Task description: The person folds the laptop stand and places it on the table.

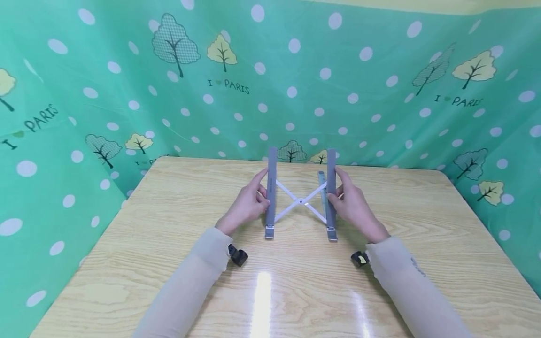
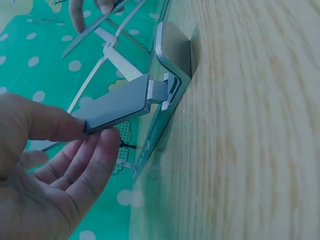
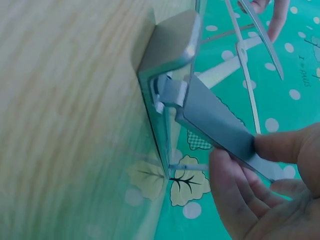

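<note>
A grey metal folding laptop stand (image 1: 271, 188) rests on the table, its two long arms spread apart and joined by a silver crossbar (image 1: 300, 201) in an X. My left hand (image 1: 249, 201) pinches the left arm between thumb and fingers. On the other side, my right hand (image 1: 354, 204) pinches the right arm in the same way. In the left wrist view, the hinged arm (image 2: 120, 104) tilts up from its base, which has a bent lip (image 2: 175, 47). A matching hinge and lip (image 3: 172, 42) show in the right wrist view.
The wooden table (image 1: 169, 281) reaches back to a green dotted curtain (image 1: 291, 94) printed with trees. Small black devices (image 1: 238, 256) sit at both wrists, at the sleeve cuffs. Bright light reflects off the front of the tabletop.
</note>
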Demonstrator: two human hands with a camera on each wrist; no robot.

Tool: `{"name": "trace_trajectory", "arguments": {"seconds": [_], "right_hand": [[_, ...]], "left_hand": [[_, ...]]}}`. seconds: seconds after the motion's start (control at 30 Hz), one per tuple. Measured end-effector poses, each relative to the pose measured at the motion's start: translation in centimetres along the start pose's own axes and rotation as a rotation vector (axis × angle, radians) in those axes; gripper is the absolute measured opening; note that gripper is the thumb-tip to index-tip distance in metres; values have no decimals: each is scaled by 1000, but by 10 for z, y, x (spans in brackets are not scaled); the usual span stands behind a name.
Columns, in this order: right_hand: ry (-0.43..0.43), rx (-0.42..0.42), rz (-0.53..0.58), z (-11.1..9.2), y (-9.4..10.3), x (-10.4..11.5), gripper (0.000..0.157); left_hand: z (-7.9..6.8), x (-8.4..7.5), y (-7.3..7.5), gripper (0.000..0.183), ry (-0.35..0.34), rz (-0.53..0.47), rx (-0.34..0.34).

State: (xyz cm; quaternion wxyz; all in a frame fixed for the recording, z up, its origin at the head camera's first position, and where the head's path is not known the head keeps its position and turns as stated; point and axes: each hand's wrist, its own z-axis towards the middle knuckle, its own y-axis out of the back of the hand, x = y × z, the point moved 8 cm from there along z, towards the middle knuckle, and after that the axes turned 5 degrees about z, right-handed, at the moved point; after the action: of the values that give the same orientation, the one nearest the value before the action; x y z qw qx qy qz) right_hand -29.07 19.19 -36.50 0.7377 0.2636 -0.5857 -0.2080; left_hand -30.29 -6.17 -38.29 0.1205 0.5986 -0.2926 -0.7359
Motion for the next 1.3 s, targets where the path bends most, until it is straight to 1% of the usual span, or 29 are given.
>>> {"name": "trace_trajectory", "arguments": {"seconds": [0.17, 0.3, 0.43, 0.63, 0.9, 1.03, 1.3], "right_hand": [[-48, 93, 56, -1, -4, -4, 89], [-59, 118, 66, -2, -5, -6, 92], [-64, 113, 69, -2, -5, -7, 93], [-78, 108, 50, -3, -4, -8, 89], [-83, 99, 66, -1, -4, -9, 87], [-93, 93, 66, -1, -3, -10, 86], [-105, 99, 74, -1, -4, -11, 85]], "left_hand": [[0, 2, 1, 92, 3, 0, 3], [1, 2, 0, 97, 2, -21, 21], [1, 3, -1, 99, 8, -42, 32], [0, 4, -1, 98, 20, -62, 30], [-1, 4, 3, 97, 26, -55, 8], [-1, 3, 3, 97, 28, -63, 12], [-2, 3, 3, 99, 58, -50, 5]]}}
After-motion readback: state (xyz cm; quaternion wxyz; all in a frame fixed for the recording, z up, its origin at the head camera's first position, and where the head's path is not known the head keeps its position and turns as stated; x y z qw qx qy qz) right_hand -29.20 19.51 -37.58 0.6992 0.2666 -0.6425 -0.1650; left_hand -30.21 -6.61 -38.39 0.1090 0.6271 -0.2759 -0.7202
